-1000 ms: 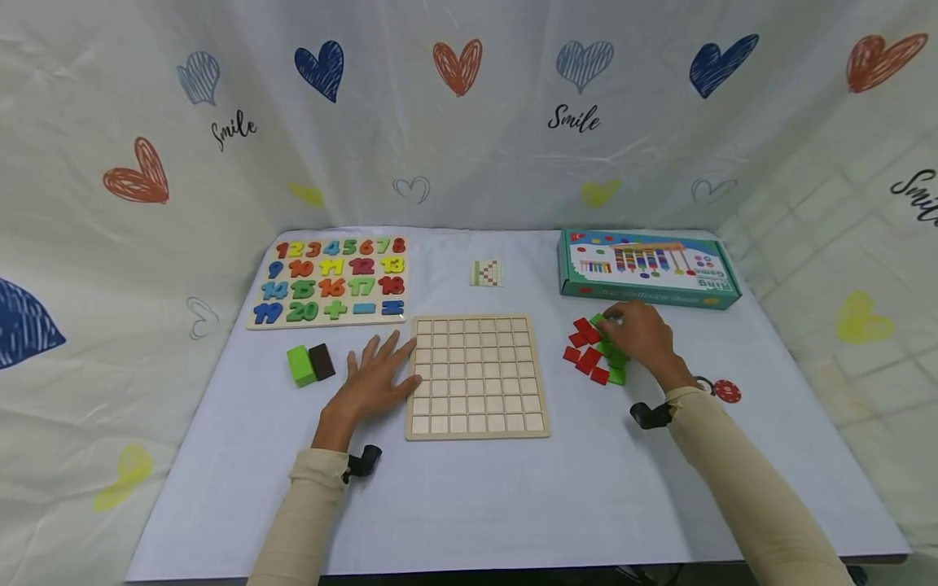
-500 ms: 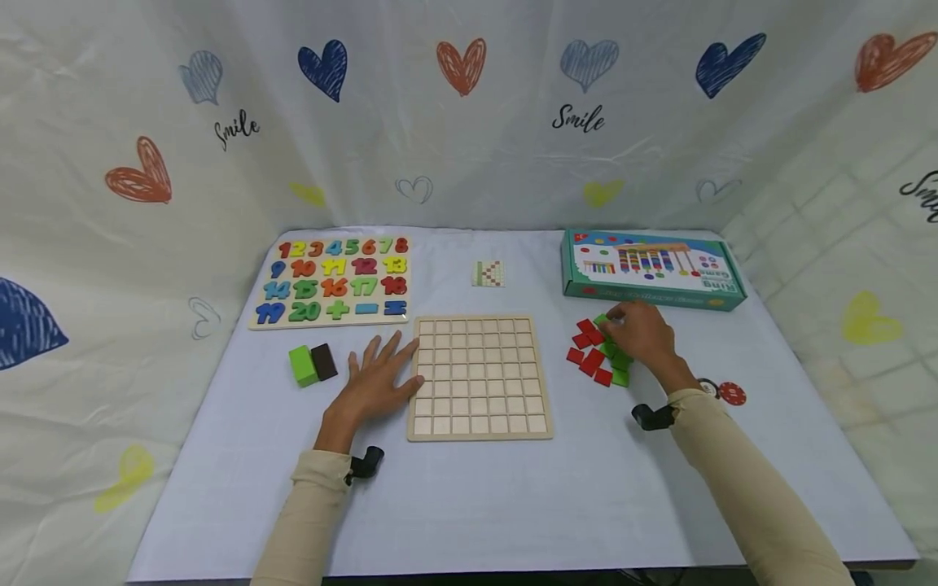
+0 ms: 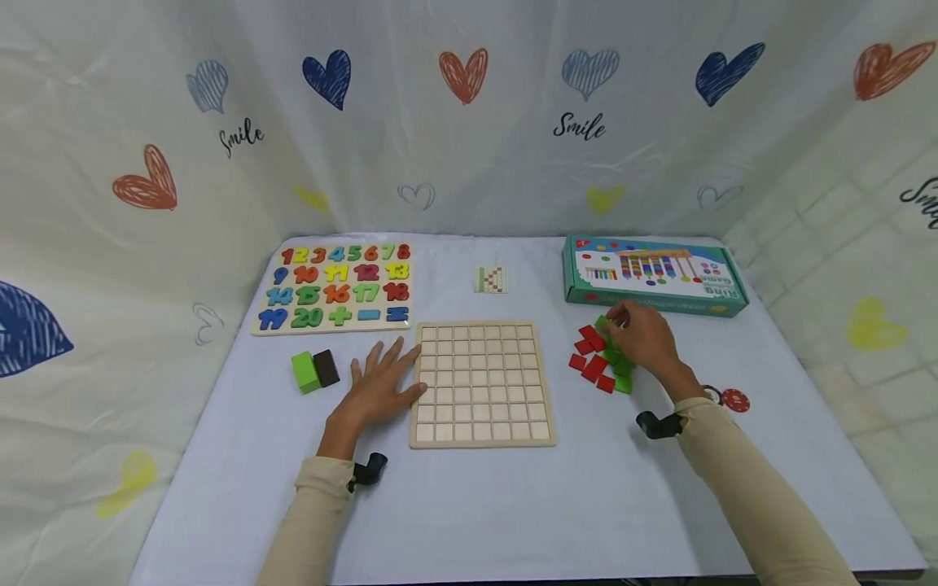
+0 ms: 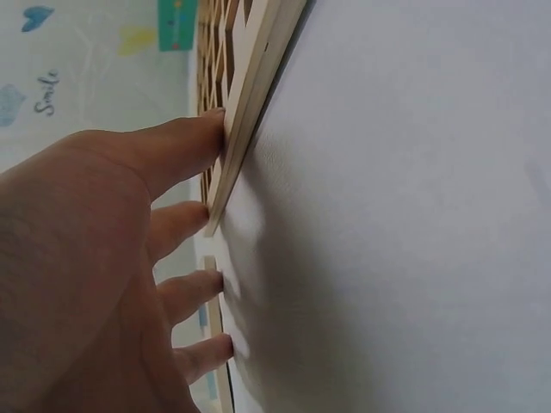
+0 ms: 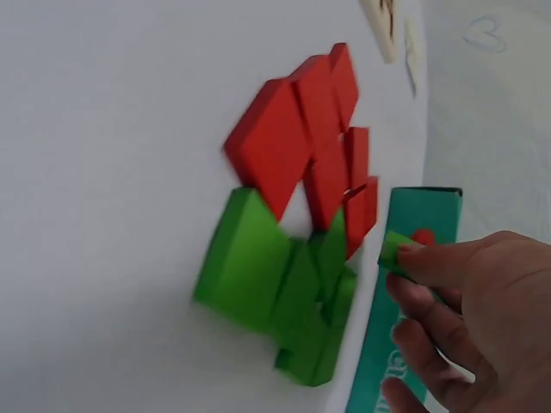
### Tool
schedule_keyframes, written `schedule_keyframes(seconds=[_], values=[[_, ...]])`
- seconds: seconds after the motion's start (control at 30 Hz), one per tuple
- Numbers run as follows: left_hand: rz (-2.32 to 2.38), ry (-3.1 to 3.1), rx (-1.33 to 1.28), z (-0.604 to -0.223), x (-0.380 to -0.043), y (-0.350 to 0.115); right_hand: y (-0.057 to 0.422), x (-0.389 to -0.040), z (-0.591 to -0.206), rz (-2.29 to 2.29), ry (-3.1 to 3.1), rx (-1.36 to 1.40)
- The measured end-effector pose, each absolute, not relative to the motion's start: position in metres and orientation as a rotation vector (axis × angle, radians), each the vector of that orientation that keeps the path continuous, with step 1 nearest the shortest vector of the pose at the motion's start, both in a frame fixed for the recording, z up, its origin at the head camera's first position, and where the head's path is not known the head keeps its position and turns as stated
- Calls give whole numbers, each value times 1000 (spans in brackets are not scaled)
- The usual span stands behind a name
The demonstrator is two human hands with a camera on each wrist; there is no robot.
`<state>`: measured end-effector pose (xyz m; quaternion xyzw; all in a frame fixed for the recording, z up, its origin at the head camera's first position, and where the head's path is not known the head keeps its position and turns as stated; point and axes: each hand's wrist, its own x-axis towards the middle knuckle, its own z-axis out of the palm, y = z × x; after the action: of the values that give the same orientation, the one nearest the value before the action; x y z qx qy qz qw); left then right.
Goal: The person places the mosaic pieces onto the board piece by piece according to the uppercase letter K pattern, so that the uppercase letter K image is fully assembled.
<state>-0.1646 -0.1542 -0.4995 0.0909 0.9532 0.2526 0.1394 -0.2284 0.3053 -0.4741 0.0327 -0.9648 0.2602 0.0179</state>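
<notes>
A wooden grid board (image 3: 484,391) of square cells lies in the middle of the white table. My left hand (image 3: 377,391) is spread beside it, with thumb and index finger touching its left edge; in the left wrist view the other fingertips reach the tabletop. Further right, my right hand (image 3: 648,338) hovers at the far side of a loose group of square tiles. Between thumb and index finger it pinches a green tile (image 5: 393,252), seen best in the right wrist view. Red tiles (image 5: 271,138) and green tiles (image 5: 245,258) lie flat, some overlapping.
A number puzzle board (image 3: 333,285) stands back left, with a green block (image 3: 305,372) and a dark brown block (image 3: 326,369) in front. A small pattern card (image 3: 491,279) lies behind the grid. A teal game box (image 3: 655,277) is back right; a red round chip (image 3: 735,400) lies near the right wrist.
The head view has shifted slightly, so everything sits a little lower and to the right. Both hands stay nearly where they were, the left at the board and the right at the tiles.
</notes>
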Motion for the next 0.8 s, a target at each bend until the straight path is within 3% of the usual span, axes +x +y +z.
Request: schedule_keyframes(seconds=[0.23, 0.6, 0.8], values=[[715, 2766, 264, -502, -163, -154, 268, -232, -465, 1015, -2876, 226], [711, 2778, 277, -501, -162, -159, 143, -239, -471, 1295, -2851, 483], [710, 2762, 285, -503, -163, -154, 97, -243, -474, 1273, -2877, 641]])
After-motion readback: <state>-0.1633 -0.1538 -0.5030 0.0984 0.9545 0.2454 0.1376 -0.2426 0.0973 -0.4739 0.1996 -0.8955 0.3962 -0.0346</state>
